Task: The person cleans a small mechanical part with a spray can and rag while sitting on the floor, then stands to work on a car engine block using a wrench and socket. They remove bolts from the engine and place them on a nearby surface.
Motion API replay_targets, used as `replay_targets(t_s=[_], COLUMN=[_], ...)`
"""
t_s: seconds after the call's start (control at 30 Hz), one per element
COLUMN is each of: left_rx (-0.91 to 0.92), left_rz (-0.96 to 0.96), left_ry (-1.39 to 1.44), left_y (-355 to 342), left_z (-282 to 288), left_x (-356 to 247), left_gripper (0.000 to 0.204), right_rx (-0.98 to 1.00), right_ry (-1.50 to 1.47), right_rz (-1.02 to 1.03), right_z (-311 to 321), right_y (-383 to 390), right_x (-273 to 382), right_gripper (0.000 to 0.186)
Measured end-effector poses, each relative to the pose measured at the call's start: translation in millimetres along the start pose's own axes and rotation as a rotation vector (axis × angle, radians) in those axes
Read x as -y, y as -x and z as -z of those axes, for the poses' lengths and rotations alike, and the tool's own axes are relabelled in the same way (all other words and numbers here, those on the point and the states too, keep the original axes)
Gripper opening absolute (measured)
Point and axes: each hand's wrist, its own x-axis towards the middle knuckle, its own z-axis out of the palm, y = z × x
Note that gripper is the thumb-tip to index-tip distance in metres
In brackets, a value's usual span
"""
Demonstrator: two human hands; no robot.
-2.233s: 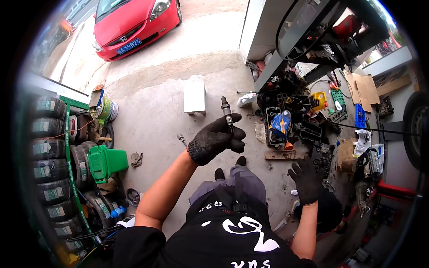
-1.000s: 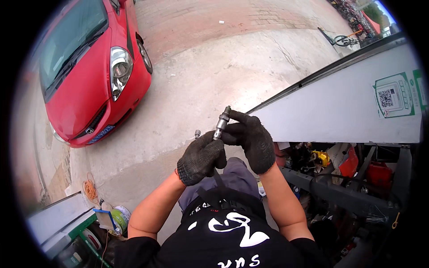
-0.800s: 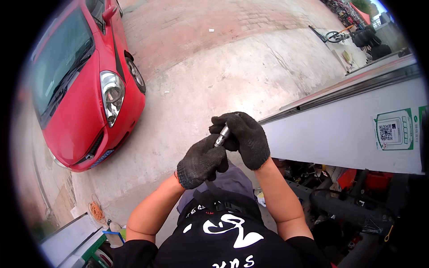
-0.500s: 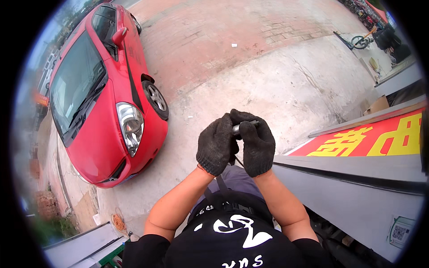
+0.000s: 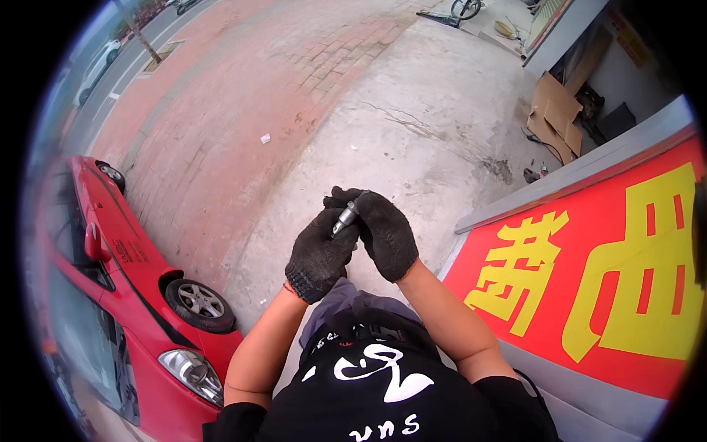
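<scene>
Our black-knit-gloved left hand (image 5: 321,254) and right hand (image 5: 386,236) meet in front of us, fingers curled, both closed on the same small thing. Around them, from the largest down: pale concrete ground (image 5: 434,96) spreads below and ahead, a glossy red car (image 5: 140,317) stands to our left, and a flat red panel with 2 big yellow characters (image 5: 567,291) runs along our right. Beyond the panel lies folded brown cardboard (image 5: 554,118). Smallest is the silver cylindrical metal part (image 5: 345,219), held aslant between the hands; the right hand's fingers cover its far end, so we cannot see its full shape. We judge the step in hand to be handling this part; whether it is being turned, we cannot tell. Any next move seems to call for a steady left-hand grip while the right shifts.
</scene>
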Motion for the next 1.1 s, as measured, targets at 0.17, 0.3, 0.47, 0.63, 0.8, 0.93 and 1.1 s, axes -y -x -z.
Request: replay_targets(t_s=[0.17, 0.3, 0.47, 0.63, 0.8, 0.93, 1.1], left_rx=[0.160, 0.383, 0.541, 0.595, 0.718, 0.923, 0.956], left_rz=[0.029, 0.210, 0.203, -0.160, 0.396, 0.350, 0.436], left_ry=[0.023, 0.143, -0.014, -0.246, 0.043, -0.018, -0.111], left_y=[-185, -307, -471, -642, -765, -883, -983], left_z=[-49, -109, -231, -340, -469, -602, -777], left_x=[18, -9, -38, -27, -106, -108, -97], left_gripper=[0.061, 0.062, 0.038, 0.044, 0.041, 0.050, 0.049], right_rx=[-0.384, -0.623, -0.707, -0.696, -0.893, -1.020, -1.479], right_ry=[0.086, 0.299, 0.046, -0.170, -0.049, 0.054, -0.010], right_rz=[-0.211, -0.371, -0.086, -0.094, -0.085, -0.074, -0.068], right_z=[136, 233, 384, 510, 629, 740, 866], right_y=[-59, -91, -185, -296, -333, -341, -308], right_x=[46, 82, 97, 183, 291, 377, 414], right_gripper=[0.052, 0.043, 0.039, 0.034, 0.042, 0.042, 0.037])
